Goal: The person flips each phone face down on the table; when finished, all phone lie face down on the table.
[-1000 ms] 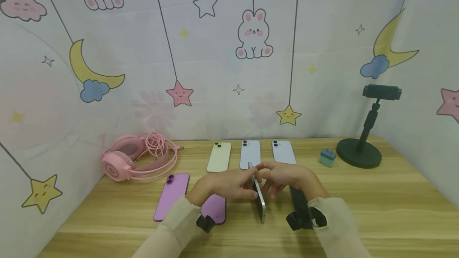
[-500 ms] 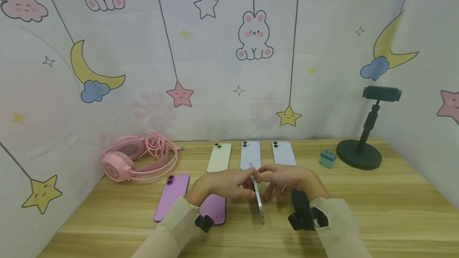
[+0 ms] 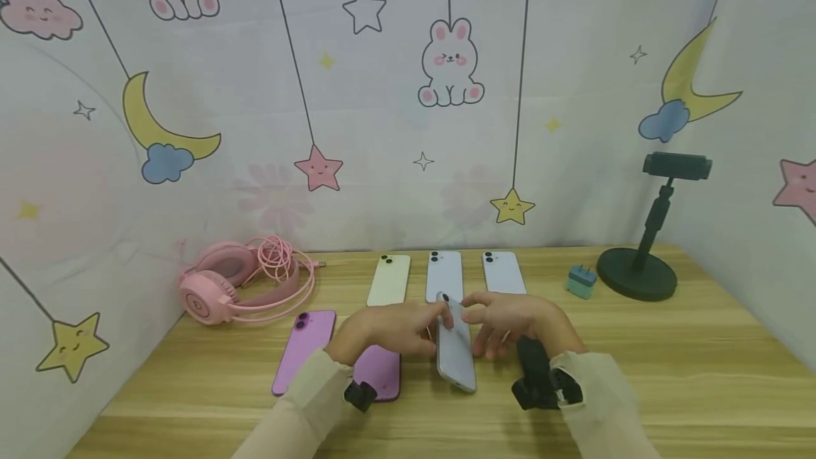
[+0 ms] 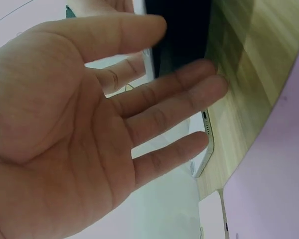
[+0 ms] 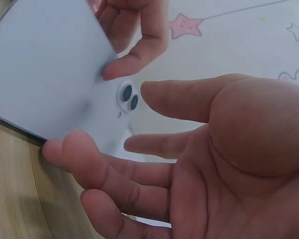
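A pale smartphone (image 3: 454, 349) stands tilted between the two hands, its light back facing up and right in the head view. My left hand (image 3: 404, 328) holds its upper left edge, the index finger bent over the back near the camera lenses. The phone's dark screen (image 4: 182, 30) faces the left palm, thumb and other fingers in front of it. My right hand (image 3: 510, 314) is spread beside the right edge. In the right wrist view its fingertips (image 5: 79, 149) are right at the phone's edge (image 5: 20, 127), while the thumb stands apart from it.
Two purple phones (image 3: 306, 349) lie left, one partly under the left wrist. A cream phone (image 3: 389, 280) and two white phones (image 3: 444, 275) lie at the back. Pink headphones (image 3: 213, 292) are back left; a charger plug (image 3: 581, 280) and dark stand (image 3: 637, 275) back right.
The phone has turned from edge-on, so its light back now shows. The left thumb and index finger have shifted slightly left, and a gap has opened between the hands.
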Action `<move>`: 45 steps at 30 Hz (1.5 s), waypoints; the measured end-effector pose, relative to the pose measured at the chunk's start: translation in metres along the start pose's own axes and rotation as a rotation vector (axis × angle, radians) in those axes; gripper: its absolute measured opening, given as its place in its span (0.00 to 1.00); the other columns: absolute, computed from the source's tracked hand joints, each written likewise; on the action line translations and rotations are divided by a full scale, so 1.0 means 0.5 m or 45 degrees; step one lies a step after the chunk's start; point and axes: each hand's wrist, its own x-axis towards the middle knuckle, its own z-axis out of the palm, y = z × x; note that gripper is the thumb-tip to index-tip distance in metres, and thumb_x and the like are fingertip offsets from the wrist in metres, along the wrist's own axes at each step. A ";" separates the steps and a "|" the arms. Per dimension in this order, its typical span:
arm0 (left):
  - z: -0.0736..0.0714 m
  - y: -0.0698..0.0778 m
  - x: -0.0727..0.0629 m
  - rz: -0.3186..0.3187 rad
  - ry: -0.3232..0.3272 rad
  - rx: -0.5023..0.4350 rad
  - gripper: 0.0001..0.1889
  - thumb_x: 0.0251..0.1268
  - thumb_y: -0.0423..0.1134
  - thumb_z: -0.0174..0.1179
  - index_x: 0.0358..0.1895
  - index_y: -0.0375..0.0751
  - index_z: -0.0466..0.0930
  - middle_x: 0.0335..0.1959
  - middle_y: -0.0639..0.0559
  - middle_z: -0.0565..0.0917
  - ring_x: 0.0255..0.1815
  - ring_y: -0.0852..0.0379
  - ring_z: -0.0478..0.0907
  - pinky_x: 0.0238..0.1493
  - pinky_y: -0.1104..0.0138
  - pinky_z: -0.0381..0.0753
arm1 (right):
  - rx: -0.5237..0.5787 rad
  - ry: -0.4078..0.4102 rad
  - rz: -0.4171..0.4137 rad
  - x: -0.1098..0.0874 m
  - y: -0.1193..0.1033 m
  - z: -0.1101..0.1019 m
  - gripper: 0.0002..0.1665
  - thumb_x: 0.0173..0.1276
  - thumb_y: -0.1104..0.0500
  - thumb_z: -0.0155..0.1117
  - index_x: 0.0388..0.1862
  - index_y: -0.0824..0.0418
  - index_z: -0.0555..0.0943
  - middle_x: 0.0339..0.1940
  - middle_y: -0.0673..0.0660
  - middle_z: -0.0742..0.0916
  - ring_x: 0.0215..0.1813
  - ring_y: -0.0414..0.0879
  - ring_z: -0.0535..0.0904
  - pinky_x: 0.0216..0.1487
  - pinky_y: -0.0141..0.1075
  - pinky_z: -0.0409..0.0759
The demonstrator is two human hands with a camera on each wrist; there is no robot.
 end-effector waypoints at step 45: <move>0.026 0.028 0.052 -0.245 -0.170 0.105 0.16 0.71 0.49 0.60 0.59 0.57 0.74 0.45 0.53 0.81 0.43 0.62 0.76 0.48 0.66 0.75 | -0.228 0.036 0.033 -0.025 0.016 -0.036 0.26 0.78 0.51 0.52 0.70 0.62 0.69 0.32 0.57 0.88 0.26 0.45 0.82 0.37 0.38 0.77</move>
